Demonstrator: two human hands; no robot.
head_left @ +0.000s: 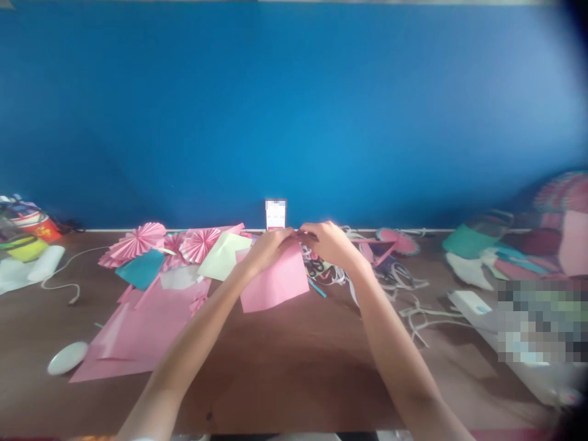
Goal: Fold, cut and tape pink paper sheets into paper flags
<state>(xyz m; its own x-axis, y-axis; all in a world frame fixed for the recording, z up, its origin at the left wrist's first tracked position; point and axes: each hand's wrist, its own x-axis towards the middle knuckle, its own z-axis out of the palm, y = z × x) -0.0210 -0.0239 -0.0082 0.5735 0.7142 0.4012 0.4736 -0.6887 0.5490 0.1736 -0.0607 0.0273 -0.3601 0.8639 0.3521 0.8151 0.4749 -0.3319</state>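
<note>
A pink paper sheet (275, 282) lies in the middle of the brown table (285, 367). My left hand (266, 248) pinches the sheet's far edge on the left. My right hand (328, 242) pinches the same far edge just to the right, the fingertips of both hands nearly meeting. Both hands are closed on the paper. A small phone (275, 214) stands against the blue wall right behind my hands.
Pink pleated paper fans (138, 240) and teal (141, 268), pale green (223, 256) and large pink sheets (138, 334) lie to the left. A white mouse (67, 357) sits front left. Scissors (316, 267) and paper strips (413, 294) lie right. Piles of coloured paper sit at the far right.
</note>
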